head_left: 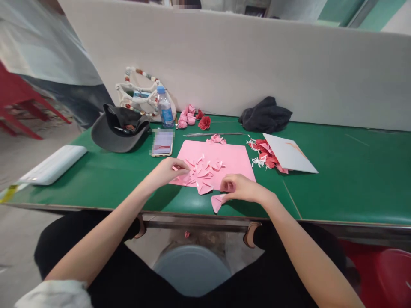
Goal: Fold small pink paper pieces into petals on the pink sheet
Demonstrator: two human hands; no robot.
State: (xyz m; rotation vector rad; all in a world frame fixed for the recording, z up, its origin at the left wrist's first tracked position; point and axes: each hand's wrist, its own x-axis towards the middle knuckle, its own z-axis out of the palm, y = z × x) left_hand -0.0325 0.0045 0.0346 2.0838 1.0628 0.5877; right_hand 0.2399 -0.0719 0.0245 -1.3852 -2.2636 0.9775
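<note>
A pink paper sheet [213,149] lies on the green table, with a heap of pink folded paper pieces [203,171] on its left and front part. My right hand [239,187] is closed at the sheet's front right, pinching a pink folded paper piece [217,202] by one corner near the table's front edge. Over the left side of the heap, my left hand [173,169] has its fingertips pressed together against the pink pieces. What those fingertips hold, if anything, is hidden.
Behind the sheet stand a phone [162,143], a water bottle [165,109] and pink and red paper flowers [204,122]. A dark cap [120,128] and white bag [144,98] are left. A white board [289,152] leans on red scraps at right, near black cloth [266,114].
</note>
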